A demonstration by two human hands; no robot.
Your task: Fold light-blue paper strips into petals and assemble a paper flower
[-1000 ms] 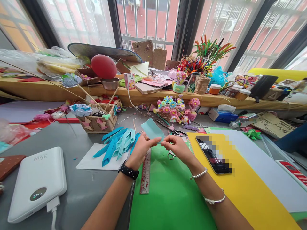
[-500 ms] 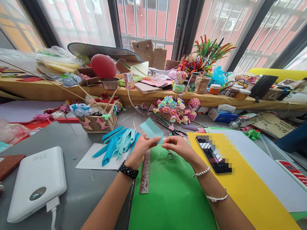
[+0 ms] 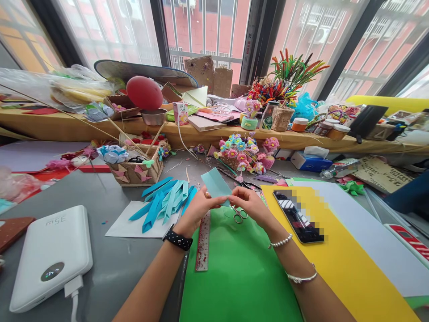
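A light blue piece of paper is held up above the green sheet. My left hand pinches its lower edge between thumb and fingers. Closed on the lower right corner of the same paper is my right hand, its fingertips meeting my left thumb. Just under my right hand lie scissors, partly hidden by it. A printed ruler rests on the green sheet below my left hand. Several folded blue paper strips are piled on a white sheet to the left.
A white power bank with a cable sits at the left. On the right, a phone lies on a yellow sheet. Behind my hands stand a cardboard basket, pliers and fuzzy flowers. A cluttered ledge runs along the windows.
My right hand has moved in against my left thumb and now grips the paper's lower corner. The paper has shifted slightly right and turned a little.
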